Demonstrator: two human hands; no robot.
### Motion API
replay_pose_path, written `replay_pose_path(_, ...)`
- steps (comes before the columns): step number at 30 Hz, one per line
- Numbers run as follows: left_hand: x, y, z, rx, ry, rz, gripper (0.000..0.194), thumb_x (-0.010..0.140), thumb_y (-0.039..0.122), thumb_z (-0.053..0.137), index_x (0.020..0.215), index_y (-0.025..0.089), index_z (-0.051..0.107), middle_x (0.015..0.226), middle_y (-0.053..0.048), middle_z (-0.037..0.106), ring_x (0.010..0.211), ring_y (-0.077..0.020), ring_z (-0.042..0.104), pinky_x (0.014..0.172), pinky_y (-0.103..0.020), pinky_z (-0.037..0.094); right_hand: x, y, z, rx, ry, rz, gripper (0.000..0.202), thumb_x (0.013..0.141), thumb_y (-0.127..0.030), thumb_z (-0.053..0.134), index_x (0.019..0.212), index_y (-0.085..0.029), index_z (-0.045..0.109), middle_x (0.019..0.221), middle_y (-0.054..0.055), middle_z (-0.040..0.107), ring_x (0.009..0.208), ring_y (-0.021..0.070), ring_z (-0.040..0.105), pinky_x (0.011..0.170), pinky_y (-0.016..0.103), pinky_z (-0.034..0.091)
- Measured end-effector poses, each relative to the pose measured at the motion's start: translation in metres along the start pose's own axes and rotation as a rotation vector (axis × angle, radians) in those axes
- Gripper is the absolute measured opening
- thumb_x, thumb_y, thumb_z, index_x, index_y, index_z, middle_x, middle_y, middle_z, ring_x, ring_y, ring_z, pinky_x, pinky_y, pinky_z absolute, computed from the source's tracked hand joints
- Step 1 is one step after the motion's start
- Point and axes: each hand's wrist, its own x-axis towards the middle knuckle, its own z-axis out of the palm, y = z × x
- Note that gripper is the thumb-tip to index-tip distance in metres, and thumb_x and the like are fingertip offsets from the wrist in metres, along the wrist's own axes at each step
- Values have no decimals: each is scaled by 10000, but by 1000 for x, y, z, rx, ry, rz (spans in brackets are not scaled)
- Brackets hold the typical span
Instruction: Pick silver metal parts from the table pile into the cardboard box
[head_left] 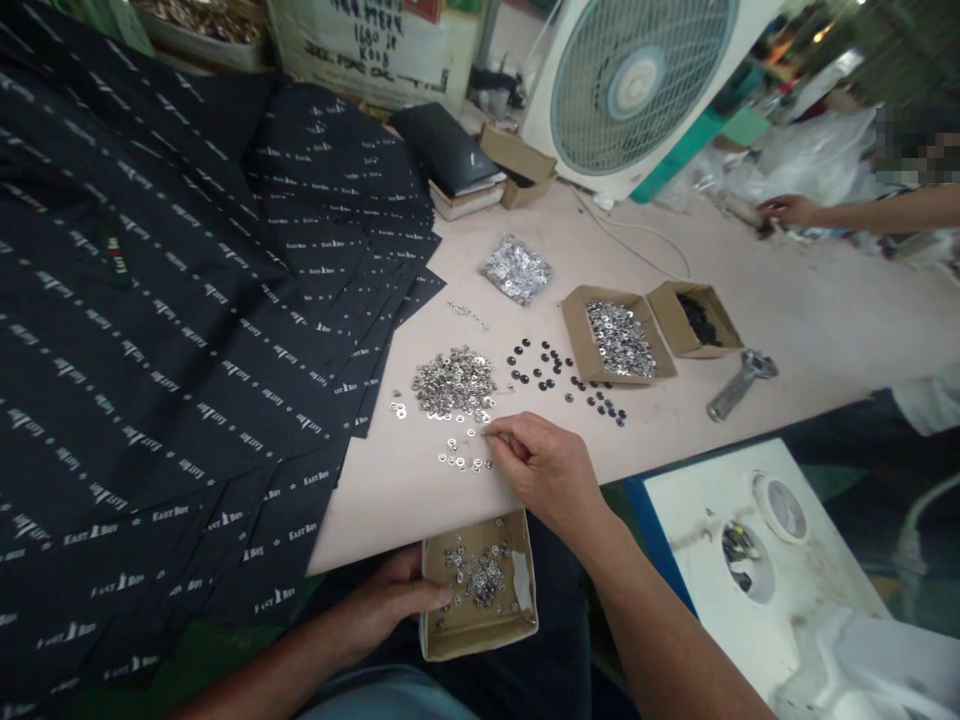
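Note:
My left hand (409, 592) grips the left wall of a small cardboard box (525, 610) below the table's front edge, thumb over the rim. Small metal snap fasteners (484, 578) lie scattered on its floor. Over the tabletop, my right hand (536, 460) has thumb and forefinger pinched together at the loose silver snap fasteners (461, 460); whatever is between the fingertips is too small to make out. Just beyond it is a heap of silver snap fasteners (454, 382). Black snap caps (541, 378) lie spread out to the right of the heap.
Dark printed fabric (187, 330) covers the left side. A clear bag of metal parts (517, 270), two cardboard boxes (574, 325) of parts and a metal tool (739, 385) lie on the table (652, 440). A fan (637, 90) stands behind. Another person's hand (791, 212) is far right.

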Motion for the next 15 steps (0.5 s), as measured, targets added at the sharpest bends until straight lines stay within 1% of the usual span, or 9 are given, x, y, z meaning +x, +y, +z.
replay_pose_path(3,-1,2,0,11,13,-2,557,768,278,755,1315,175,718,1290,-97,789,1286,-385,658,1135,-510,454,-3,1,-5,10,-41,23,184,897,-172,614,962,-253,766,715,-28,623,626,147,570,637,302,442)
replay_pose_path(6,-1,6,2,12,37,-13,585,745,274,766,1319,172,718,1271,-97,797,1252,-380,677,1123,-501,463,-4,3,-11,28,-62,41,180,893,-185,620,952,-248,779,692,-32,599,627,143,565,628,296,431)
replay_pose_path(10,-1,5,2,3,28,-4,576,740,277,766,1305,172,727,1274,-99,795,1214,-371,694,1131,-499,453,-3,5,-14,77,-24,115,167,877,-203,624,925,-242,779,621,-47,529,586,134,521,622,291,424)
replay_pose_path(15,0,1,0,-9,21,-2,562,749,273,758,1302,180,729,1346,-103,760,1214,-371,692,1136,-505,445,5,7,-9,119,1,198,139,902,-299,664,937,-245,786,583,-62,488,547,123,471,587,287,393)
